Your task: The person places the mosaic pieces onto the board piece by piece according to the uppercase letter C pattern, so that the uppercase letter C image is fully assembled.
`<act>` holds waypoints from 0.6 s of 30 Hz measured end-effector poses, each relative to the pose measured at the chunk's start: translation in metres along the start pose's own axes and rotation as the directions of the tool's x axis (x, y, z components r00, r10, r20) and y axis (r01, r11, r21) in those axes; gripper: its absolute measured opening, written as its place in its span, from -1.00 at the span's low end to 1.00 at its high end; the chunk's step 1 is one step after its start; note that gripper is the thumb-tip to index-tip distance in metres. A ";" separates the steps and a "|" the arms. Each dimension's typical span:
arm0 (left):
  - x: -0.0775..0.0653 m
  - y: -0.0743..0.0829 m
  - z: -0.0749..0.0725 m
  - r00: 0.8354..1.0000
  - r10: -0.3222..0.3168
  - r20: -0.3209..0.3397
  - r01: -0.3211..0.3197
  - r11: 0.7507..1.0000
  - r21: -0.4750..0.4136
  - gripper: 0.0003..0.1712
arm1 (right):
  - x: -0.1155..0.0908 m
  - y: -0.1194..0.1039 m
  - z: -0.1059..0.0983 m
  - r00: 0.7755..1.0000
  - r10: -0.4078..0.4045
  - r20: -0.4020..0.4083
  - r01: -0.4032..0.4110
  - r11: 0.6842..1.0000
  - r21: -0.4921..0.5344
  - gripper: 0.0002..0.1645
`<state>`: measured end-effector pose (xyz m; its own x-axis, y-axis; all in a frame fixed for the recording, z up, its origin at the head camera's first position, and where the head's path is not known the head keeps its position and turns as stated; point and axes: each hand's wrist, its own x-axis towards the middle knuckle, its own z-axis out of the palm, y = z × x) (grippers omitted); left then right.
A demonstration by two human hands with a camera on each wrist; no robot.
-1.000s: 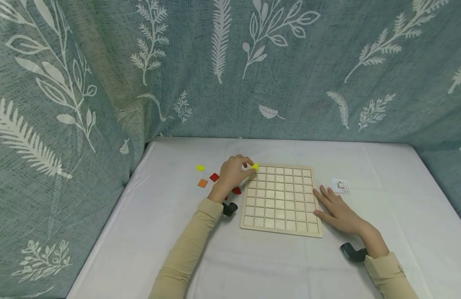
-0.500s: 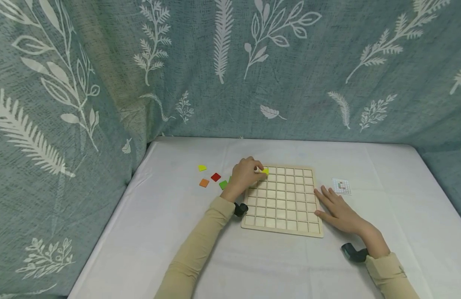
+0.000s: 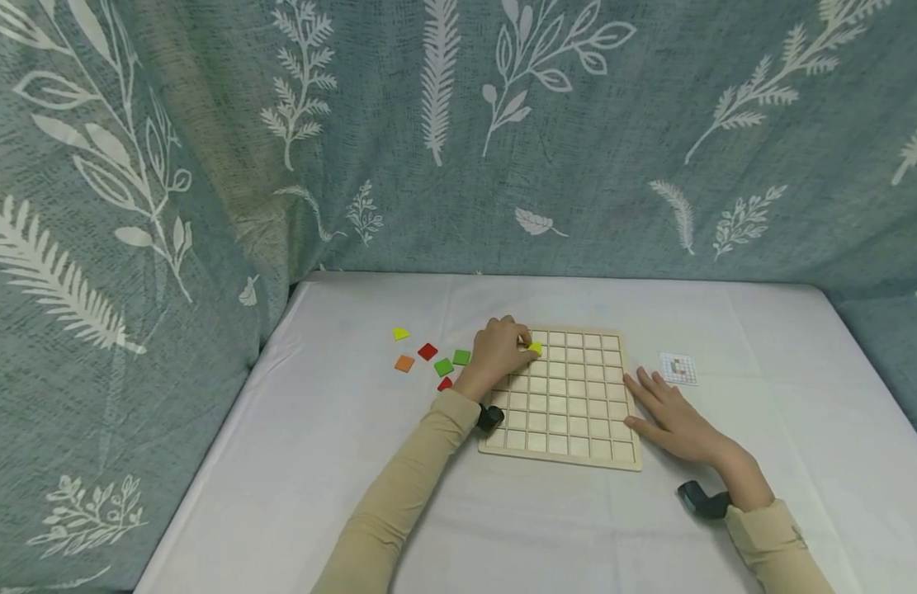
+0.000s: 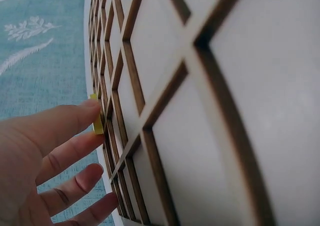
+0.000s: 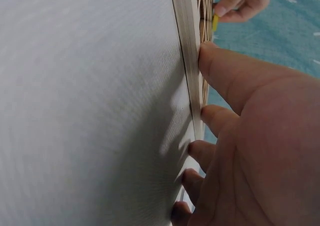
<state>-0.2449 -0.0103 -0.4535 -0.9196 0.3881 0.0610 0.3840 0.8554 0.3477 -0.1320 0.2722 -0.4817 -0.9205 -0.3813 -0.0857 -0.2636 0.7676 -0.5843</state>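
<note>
Yellow tile [image 3: 536, 350] pinched in left hand [image 3: 497, 351] at wooden grid board [image 3: 569, 404], unreleased; right hand [image 3: 673, 422], fingers spread, touches edge; six tiles [image 3: 444, 366] visibly loose off-board.

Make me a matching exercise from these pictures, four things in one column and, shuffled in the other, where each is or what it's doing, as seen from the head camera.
1. Left hand
2. Right hand
3. Orange tile
4. Printed card

A. Left of the grid board
B. Pinching a yellow piece
C. Lying right of the grid board
D. Touching the grid board's right edge

Pairs: 1-B, 2-D, 3-A, 4-C
</note>
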 end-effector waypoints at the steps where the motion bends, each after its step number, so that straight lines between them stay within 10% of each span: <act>1: 0.000 0.000 0.000 1.000 0.001 -0.005 -0.001 1.000 0.004 -0.72 | 0.000 0.000 0.000 1.000 0.001 -0.002 -0.001 1.000 -0.005 -0.17; 18: 0.001 0.004 0.004 1.000 -0.002 -0.016 0.002 1.000 0.005 -0.72 | 0.001 0.000 0.001 1.000 0.024 0.009 -0.024 0.999 -0.024 -0.15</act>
<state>-0.2437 -0.0054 -0.4560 -0.9218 0.3803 0.0755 0.3821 0.8579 0.3436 -0.1326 0.2717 -0.4828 -0.9240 -0.3673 -0.1065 -0.2487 0.7887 -0.5623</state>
